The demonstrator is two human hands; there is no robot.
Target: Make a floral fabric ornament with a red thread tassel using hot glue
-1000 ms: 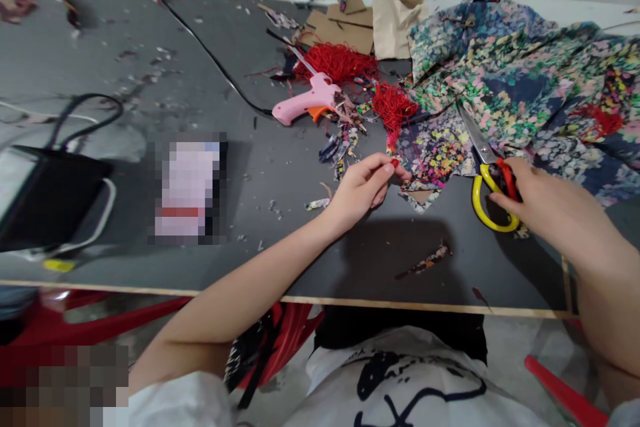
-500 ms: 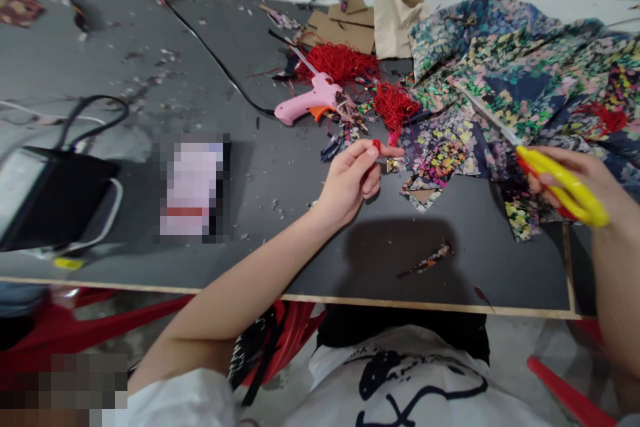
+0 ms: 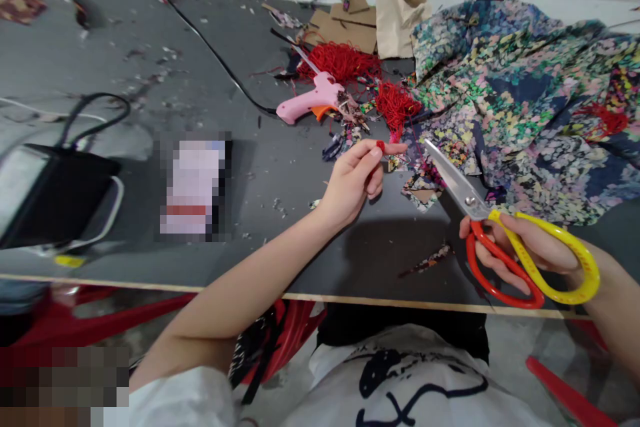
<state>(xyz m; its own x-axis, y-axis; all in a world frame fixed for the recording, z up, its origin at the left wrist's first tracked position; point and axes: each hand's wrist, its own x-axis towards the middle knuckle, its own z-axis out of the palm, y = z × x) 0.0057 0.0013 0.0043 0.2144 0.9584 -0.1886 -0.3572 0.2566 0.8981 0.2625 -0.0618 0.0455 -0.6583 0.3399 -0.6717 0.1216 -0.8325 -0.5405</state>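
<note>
My left hand (image 3: 354, 177) is raised over the table's middle, index finger pointing right. Its thumb pinches a small coil of red thread (image 3: 381, 145) against that finger. With my right hand (image 3: 543, 243) I hold scissors (image 3: 456, 180) that have one red and one yellow handle loop. Their blades look closed, and the tip points up and left, a little right of my left fingertip. Beyond my left hand hangs or lies a tangle of red thread (image 3: 397, 107). Floral fabric scraps (image 3: 423, 187) lie close to the scissor blades.
A pink glue gun (image 3: 313, 99) with a black cord lies behind my left hand. Floral cloth (image 3: 540, 80) is heaped at the right, near cardboard pieces (image 3: 345, 27) and a beige cloth (image 3: 397, 17). A blurred phone-like object (image 3: 193, 187) and a black box (image 3: 60, 193) are at left.
My right hand has brought the scissors down and to the left, turning them so both handle loops show. The left hand has barely moved and keeps its pinch.
</note>
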